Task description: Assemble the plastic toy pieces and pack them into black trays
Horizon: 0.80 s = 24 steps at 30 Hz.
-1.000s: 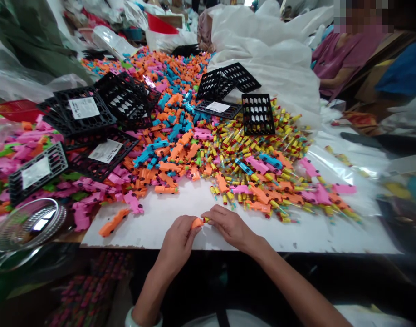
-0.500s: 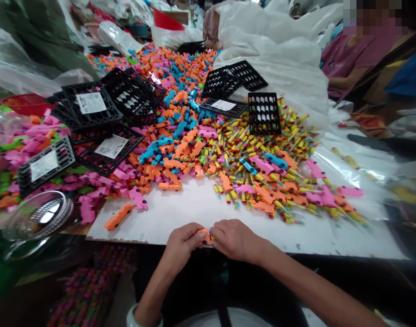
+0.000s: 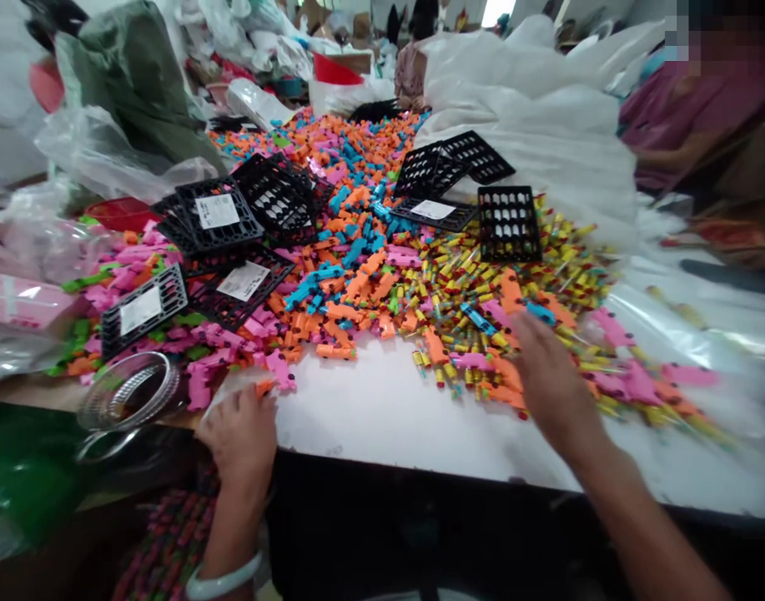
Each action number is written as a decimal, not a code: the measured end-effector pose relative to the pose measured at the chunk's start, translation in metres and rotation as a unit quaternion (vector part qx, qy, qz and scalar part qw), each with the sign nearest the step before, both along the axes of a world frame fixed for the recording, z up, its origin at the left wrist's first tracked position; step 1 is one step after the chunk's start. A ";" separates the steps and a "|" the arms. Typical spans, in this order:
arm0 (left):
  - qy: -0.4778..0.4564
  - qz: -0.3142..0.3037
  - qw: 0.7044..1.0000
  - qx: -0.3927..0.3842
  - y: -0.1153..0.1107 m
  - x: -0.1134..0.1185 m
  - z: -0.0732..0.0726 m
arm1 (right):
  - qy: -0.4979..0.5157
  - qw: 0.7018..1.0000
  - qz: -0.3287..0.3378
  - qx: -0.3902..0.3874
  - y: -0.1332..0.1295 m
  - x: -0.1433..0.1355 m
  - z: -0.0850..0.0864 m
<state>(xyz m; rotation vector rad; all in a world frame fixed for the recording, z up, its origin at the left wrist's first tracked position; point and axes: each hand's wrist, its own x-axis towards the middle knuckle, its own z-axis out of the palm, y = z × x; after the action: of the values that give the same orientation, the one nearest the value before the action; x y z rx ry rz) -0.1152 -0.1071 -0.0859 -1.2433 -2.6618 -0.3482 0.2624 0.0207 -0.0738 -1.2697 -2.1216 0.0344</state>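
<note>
"Orange toy car (image 3: 265, 387), where is it?"

"Lower left of centre, on the white desk (image 3: 369, 417), at the left hand (image 3: 239, 430)'s fingers; whether they grip it, I can't tell."

"Right hand (image 3: 556, 388)?"

"Blurred, right of centre, over the yellow-and-red pieces (image 3: 448, 267); can't tell its fingers' state either."

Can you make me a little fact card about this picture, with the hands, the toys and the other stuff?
Left hand: beside an orange piece; grip unclear
Right hand: over the right-hand pile, fingertips near an orange toy car; grip unclear
Left wrist: pale bangle
Other car colours: pink, blue
Yellow-and-red pieces: heaped at right
Black trays: on the heaps, some with white labels
Clear basket: left of the left hand
Tabletop: white
</note>
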 end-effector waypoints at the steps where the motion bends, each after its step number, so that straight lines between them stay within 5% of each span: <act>1: -0.017 -0.017 1.000 -0.008 0.000 0.001 -0.003 | 0.018 0.999 0.019 -0.028 -0.006 -0.011 -0.002; 4: -0.179 -0.071 0.977 0.095 0.004 0.028 -0.008 | 0.056 0.986 0.102 -0.118 -0.033 -0.057 -0.018; 7: -0.475 -0.089 0.855 0.191 0.011 0.077 -0.005 | 0.111 0.945 0.186 -0.245 -0.058 -0.102 -0.033; 9: -0.600 -0.098 0.770 0.194 0.015 0.106 -0.003 | 0.166 0.891 0.224 -0.359 -0.070 -0.121 -0.035; 11: -0.640 -0.109 0.737 0.190 0.017 0.123 -0.004 | 0.217 0.833 0.226 -0.456 -0.074 -0.129 -0.034; 13: -0.616 -0.150 0.752 0.180 0.016 0.127 -0.006 | 0.273 0.776 0.205 -0.531 -0.070 -0.127 -0.031; 17: -0.446 -0.336 0.821 0.120 0.010 0.114 -0.009 | 0.348 0.641 0.225 -0.647 -0.053 -0.105 -0.030; 21: -0.309 -0.512 0.801 0.029 0.009 0.104 -0.005 | 0.336 0.508 0.304 -0.732 -0.045 -0.088 -0.032; 23: -0.282 -0.549 0.787 0.008 0.011 0.103 -0.005 | 0.323 0.510 0.301 -0.738 -0.047 -0.086 -0.032; 24: -0.276 -0.545 0.792 0.011 0.012 0.104 -0.006 | 0.315 0.543 0.288 -0.723 -0.048 -0.086 -0.031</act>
<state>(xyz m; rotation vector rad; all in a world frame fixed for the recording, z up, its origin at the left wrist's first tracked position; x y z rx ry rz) -0.0116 -0.0951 -0.0917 -2.9228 -1.8768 -0.9976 0.1761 -0.0273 -0.1052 -0.7890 -1.3986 2.5149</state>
